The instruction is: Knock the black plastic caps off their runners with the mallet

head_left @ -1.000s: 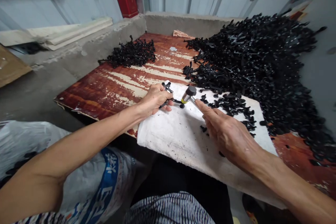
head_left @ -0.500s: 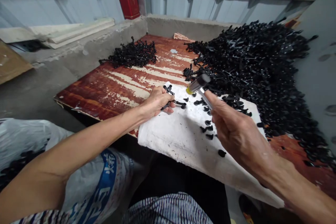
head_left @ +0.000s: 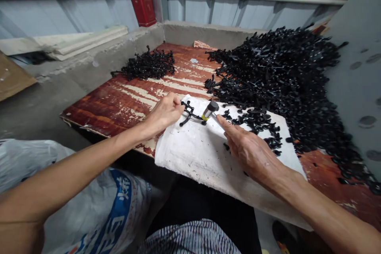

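My left hand (head_left: 166,109) pinches one end of a branched black plastic part (head_left: 189,114), which rests on a white cloth (head_left: 190,151). Closed round the handle of a small mallet (head_left: 210,110) is my right hand (head_left: 247,141). The mallet has a dark upper face and a yellow lower face, and the yellow one sits against or just over the right-hand arm of the black part. Small round-headed black pieces (head_left: 258,121) lie scattered on the cloth beyond my right hand.
A large heap of black parts (head_left: 282,71) covers the board's right side. A smaller pile (head_left: 147,63) sits at the back left of the worn red-brown board (head_left: 101,103). Left of my legs stands a white plastic sack (head_left: 89,206); a red tin (head_left: 143,10) is in the back corner.
The mallet has come down and left onto the branched part. My left hand has shifted left and now grips the part by its end, leaving more of it exposed on the cloth.
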A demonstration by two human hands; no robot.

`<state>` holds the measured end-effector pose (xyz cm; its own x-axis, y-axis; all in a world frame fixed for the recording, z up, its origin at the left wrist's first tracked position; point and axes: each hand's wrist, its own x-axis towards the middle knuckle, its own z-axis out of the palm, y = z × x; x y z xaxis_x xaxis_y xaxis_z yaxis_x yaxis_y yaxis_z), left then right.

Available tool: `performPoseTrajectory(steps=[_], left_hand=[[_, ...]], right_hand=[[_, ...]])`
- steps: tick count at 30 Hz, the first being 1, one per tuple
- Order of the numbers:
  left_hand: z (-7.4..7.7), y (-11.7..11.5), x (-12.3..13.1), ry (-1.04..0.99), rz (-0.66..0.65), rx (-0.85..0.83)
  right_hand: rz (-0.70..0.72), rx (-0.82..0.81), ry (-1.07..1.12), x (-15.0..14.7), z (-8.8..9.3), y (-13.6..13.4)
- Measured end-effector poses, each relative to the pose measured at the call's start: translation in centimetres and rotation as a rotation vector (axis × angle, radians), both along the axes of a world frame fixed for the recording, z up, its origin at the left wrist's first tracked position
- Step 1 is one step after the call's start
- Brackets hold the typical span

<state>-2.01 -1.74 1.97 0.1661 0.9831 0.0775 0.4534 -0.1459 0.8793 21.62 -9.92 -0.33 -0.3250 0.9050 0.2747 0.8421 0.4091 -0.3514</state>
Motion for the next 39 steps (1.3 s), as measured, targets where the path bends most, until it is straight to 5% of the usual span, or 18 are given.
performPoseTrajectory(steps=[3, 5, 8, 17, 31, 39], left_hand=[[-0.1, 0.3, 0.1, 0.426, -0.19, 0.404], [-0.4, 0.8, 0.5, 0.631, -0.392, 0.524], [-0.8, 1.7, 1.1, 0.801, -0.562, 0.541], [0.1, 2.5, 1.1, 0.85, -0.722, 0.448], [1.6, 2.7, 0.2, 0.656, -0.75, 0.324], [1.0, 2.9, 0.3, 0.459, -0.4, 0.124]], right_hand=[[0.046, 0.006, -0.134, 0.3, 0.1, -0.1], [0.041, 0.023, -0.158, 0.3, 0.0, -0.1], [0.052, 0.029, -0.18, 0.3, 0.0, 0.1], [-0.006, 0.135, -0.104, 0.0, 1.7, -0.4], [-0.036, 0.054, -0.337, 0.9, 1.9, 3.2], [0.061, 0.08, -0.272, 2.0, 1.7, 0.2]])
